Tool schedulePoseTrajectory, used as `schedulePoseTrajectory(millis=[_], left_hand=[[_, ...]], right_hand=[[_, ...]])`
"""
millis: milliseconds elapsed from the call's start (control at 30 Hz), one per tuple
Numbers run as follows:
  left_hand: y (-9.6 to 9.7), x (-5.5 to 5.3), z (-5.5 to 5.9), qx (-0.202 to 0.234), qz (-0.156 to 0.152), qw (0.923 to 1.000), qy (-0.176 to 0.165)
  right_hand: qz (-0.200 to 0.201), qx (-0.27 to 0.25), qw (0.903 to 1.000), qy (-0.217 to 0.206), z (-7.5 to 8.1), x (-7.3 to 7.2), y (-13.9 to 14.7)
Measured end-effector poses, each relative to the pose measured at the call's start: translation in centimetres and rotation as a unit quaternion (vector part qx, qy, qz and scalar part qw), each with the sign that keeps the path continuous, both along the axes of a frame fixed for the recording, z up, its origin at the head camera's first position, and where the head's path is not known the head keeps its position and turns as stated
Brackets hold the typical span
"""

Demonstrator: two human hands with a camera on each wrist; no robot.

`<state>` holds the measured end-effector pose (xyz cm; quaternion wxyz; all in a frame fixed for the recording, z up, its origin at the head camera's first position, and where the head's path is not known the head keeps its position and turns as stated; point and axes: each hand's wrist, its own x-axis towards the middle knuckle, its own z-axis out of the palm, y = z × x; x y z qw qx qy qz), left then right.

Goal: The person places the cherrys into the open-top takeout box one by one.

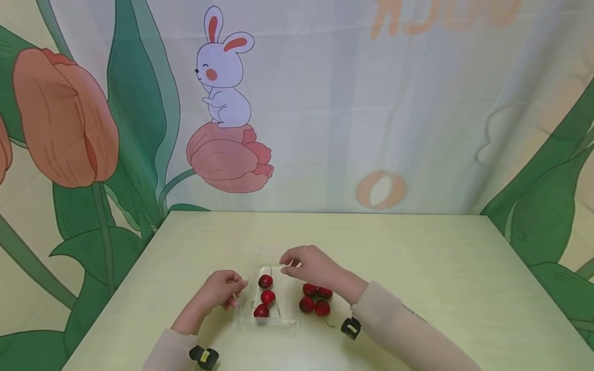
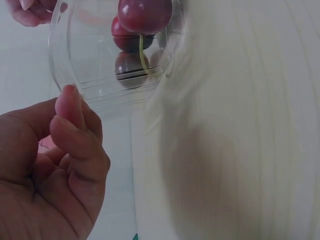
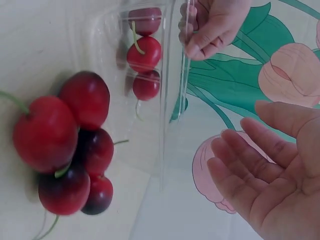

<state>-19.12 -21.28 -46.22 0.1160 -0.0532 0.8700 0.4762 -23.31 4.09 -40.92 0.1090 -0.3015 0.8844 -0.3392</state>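
A clear plastic box (image 1: 289, 301) lies on the table with three red cherries (image 1: 267, 297) in a row along its left side. My left hand (image 1: 223, 288) pinches the box's left rim between thumb and fingertips; the left wrist view shows the thumb (image 2: 70, 106) against the plastic edge. Over the box's far right part hovers my right hand (image 1: 308, 264), its fingers loosely bent and holding nothing. In the right wrist view its fingers (image 3: 250, 160) are spread apart from the box. Beside the box on the right, several dark red cherries (image 1: 322, 307) with green stems sit in a cluster, partly beneath the right forearm.
The pale wooden table (image 1: 417, 268) reaches back to a printed curtain (image 1: 315, 129) with a rabbit and tulips. A black band (image 1: 351, 327) sits at the right wrist and another band (image 1: 204, 356) at the left, over beige sleeves.
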Motion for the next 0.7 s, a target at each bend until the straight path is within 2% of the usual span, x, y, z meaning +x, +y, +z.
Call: schedulePoseTrajectory(millis=[367, 700], left_hand=[[-0.1, 0.0, 0.1, -0.001, 0.007, 1.0, -0.006], [-0.3, -0.3, -0.3, 0.004, 0.001, 1.0, 0.0]], right_hand=[[0.0, -0.001, 1.0, 0.004, 0.6, -0.2, 2.6], [0.014, 0.002, 0.9999, -0.006, -0.6, -0.4, 5.2]])
